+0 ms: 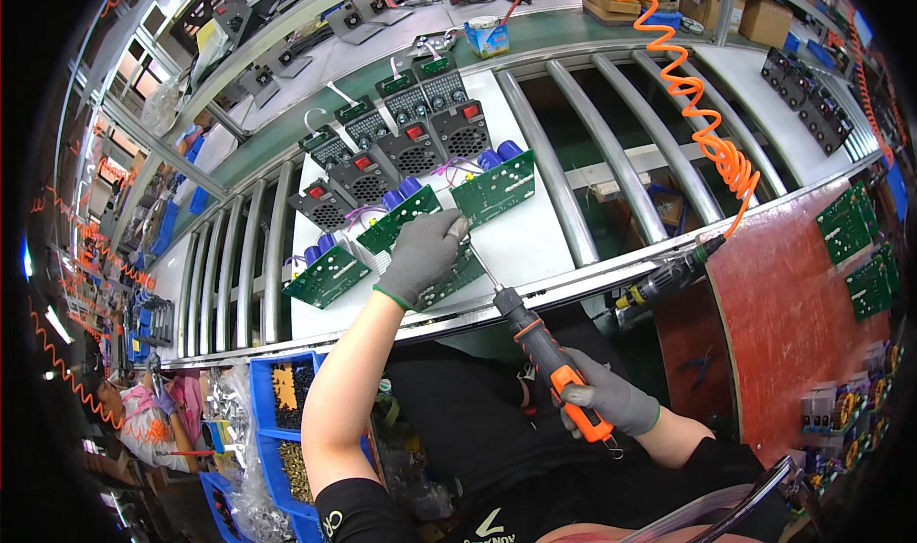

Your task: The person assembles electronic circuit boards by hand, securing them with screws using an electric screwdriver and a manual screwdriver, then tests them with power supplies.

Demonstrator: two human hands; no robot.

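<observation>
My right hand (616,395), in a grey glove, is wrapped round the orange end of a black and orange electric screwdriver (543,350). Its long bit slants up and left to the fingertips of my left hand (420,256). That hand is also gloved and closed, thumb and fingers pinched at the bit's end; whatever is between them is too small to make out. Under and beside it lies a green circuit board (458,277). Green boards with purple capacitors (495,191) stand to its right and left (327,277), in front of black power supply units with red switches (416,140).
A white work plate (559,242) sits on a roller conveyor (611,151). An orange coiled hose (731,166) hangs down to a second power tool (659,285). Blue bins of screws (277,447) stand at lower left. On the right, a red board (783,304) carries circuit boards. Another person (158,409) sits at far left.
</observation>
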